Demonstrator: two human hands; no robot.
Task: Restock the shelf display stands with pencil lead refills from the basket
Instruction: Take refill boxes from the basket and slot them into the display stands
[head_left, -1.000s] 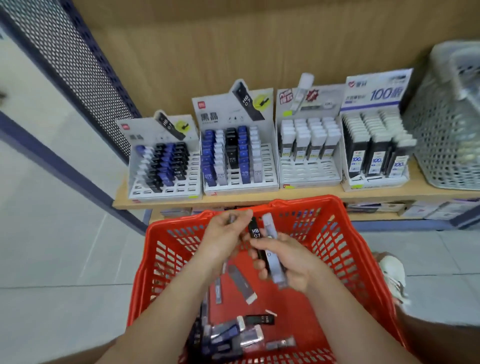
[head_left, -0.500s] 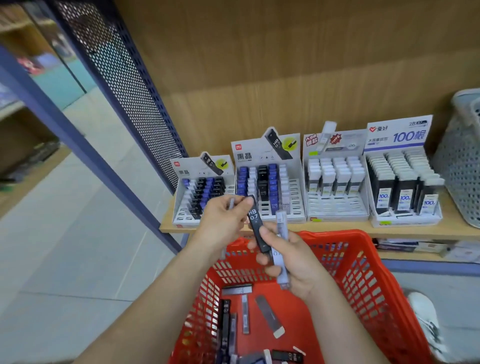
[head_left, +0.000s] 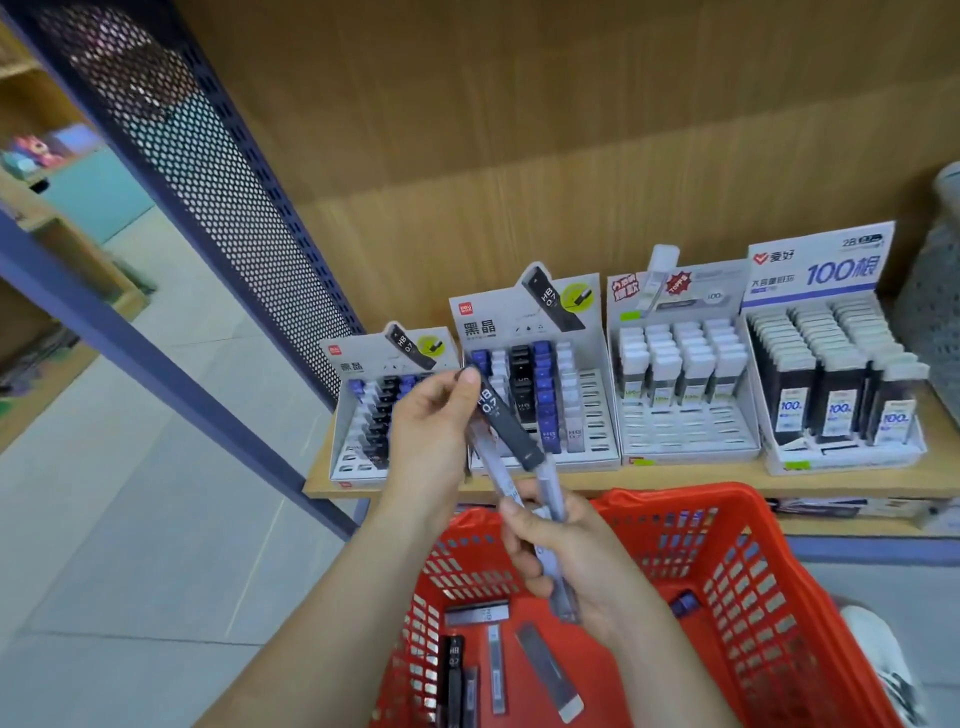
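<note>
Left hand (head_left: 434, 421) pinches a slim black plastic refill (head_left: 511, 431); right hand (head_left: 569, 553) clamps translucent grey refills (head_left: 551, 488).

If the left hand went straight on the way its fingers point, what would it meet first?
Probably the blue refills in the second stand from the left, which sit just beyond the left hand and the black refill it pinches. Depth is unclear.
</note>
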